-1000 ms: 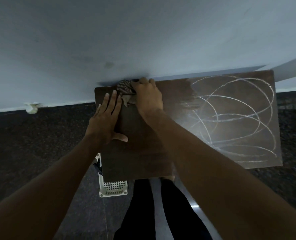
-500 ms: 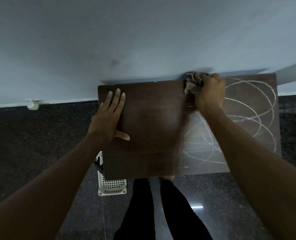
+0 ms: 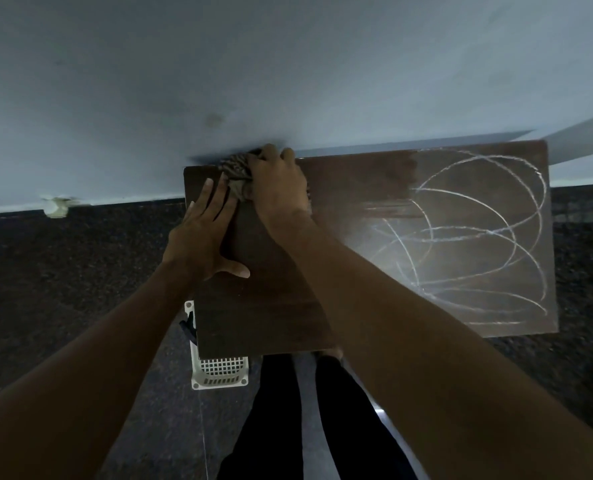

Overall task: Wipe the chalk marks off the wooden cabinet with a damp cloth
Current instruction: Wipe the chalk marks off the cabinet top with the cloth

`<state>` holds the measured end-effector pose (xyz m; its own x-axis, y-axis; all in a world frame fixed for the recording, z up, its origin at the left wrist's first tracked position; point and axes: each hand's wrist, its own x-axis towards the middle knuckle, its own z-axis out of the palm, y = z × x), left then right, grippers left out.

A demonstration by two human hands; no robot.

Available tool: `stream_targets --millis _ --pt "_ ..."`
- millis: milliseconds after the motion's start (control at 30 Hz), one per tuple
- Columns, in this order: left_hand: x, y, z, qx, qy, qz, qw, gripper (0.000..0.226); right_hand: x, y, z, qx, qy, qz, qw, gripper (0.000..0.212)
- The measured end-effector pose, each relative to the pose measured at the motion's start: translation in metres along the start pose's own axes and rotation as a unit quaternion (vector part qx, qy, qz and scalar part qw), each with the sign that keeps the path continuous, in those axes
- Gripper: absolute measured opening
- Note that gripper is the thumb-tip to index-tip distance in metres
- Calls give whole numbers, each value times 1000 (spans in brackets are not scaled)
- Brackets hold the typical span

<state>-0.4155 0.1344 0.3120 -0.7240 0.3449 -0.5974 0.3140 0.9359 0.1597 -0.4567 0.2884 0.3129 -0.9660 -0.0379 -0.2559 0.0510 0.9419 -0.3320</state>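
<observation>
The dark wooden cabinet top (image 3: 353,188) stands against a pale wall. White looping chalk marks (image 3: 475,237) cover its right half; the left half looks dark and wiped. My right hand (image 3: 277,188) presses a bunched striped cloth (image 3: 234,169) onto the far left corner of the top, by the wall. My left hand (image 3: 203,233) lies flat on the left edge with fingers spread, its fingertips close to the cloth.
A white plastic basket (image 3: 218,372) sits on the dark speckled floor (image 3: 73,278) under the cabinet's front left corner. My legs in dark trousers (image 3: 277,410) stand at the front edge. A small pale object (image 3: 57,206) lies at the wall's base, left.
My right hand swept the cloth from the far left corner to the middle of the far edge, then back to the left corner. The left hand stayed flat in place.
</observation>
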Motion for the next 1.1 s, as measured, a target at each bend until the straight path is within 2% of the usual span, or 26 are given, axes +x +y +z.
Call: stream_targets --millis 133,367,500,633,767,933,1100 --pt "-1 -1 1 -16 11 8 1000 159 -6 40 -11 -12 11 -8 1000 35" --pt "-1 -3 1 -24 13 15 1000 158 -23 160 -41 -19 93 117 989 37" --pt "-1 -2 1 -23 11 16 1000 160 -34 192 -50 -28 107 155 982 37" --pt "-2 -2 0 -22 11 17 1000 160 -33 184 -44 -17 117 164 979 33" --pt "-2 -2 -1 -27 9 15 999 160 -62 147 -20 -8 96 120 988 31" --pt "-2 0 -2 -32 5 12 999 160 -149 81 20 45 8 65 997 66" --pt "-3 3 -3 -21 -1 0 1000 160 -202 62 46 61 12 4 998 71"
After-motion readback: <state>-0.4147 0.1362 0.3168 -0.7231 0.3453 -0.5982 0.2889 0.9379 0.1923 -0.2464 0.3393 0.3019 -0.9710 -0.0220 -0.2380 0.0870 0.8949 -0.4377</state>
